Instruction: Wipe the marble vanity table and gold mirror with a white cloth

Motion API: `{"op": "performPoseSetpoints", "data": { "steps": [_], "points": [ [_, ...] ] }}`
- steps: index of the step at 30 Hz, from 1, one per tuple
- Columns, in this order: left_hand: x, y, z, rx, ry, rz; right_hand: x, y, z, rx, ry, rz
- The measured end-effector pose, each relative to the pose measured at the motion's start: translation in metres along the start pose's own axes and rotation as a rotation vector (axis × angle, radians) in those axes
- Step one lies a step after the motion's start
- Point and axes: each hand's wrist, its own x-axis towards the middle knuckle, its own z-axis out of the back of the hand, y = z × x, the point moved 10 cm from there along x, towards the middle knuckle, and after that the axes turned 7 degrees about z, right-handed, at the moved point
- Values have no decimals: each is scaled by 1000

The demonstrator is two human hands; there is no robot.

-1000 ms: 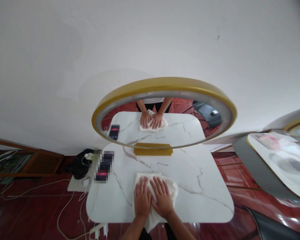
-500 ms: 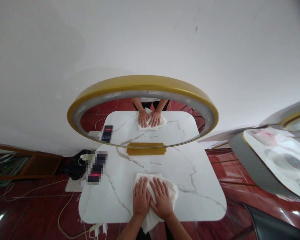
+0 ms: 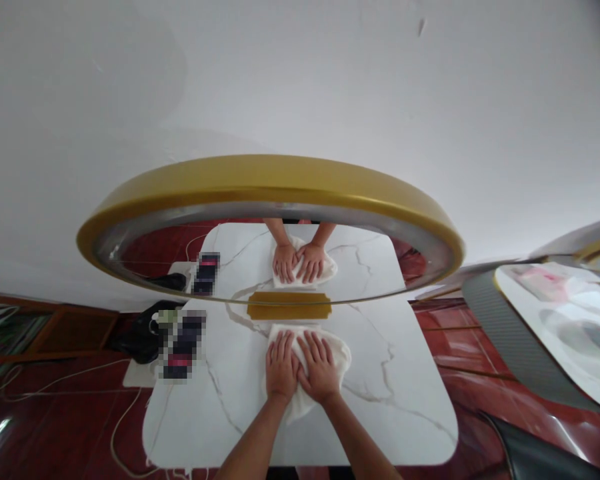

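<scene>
A white cloth (image 3: 337, 350) lies crumpled on the white marble table (image 3: 405, 400). My left hand (image 3: 281, 368) and my right hand (image 3: 318, 367) rest flat on it side by side, fingers stretched out, pressing it onto the tabletop. The cloth sits just in front of the gold base (image 3: 289, 305) of a round gold-framed mirror (image 3: 260, 183). The mirror reflects both hands and the cloth.
A blurred-out dark object (image 3: 183, 345) lies at the table's left edge. A black bag (image 3: 140, 337) and white cables (image 3: 55, 383) lie on the red floor at left. Another mirror (image 3: 555, 313) leans at right, with a dark chair (image 3: 535, 453) at bottom right.
Both hands have slid the cloth away from me across the table, from near its front edge to just before the mirror's base. The view has moved closer to the mirror.
</scene>
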Motion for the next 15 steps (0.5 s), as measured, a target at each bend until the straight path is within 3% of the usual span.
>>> {"op": "performPoseSetpoints", "data": {
  "steps": [6,15],
  "points": [
    [19,0,1,-6,-25,50,18,-9,-2,8,-9,-6],
    [19,1,-2,-1,-14,66,18,-10,-4,25,-28,-10]
  ]
}}
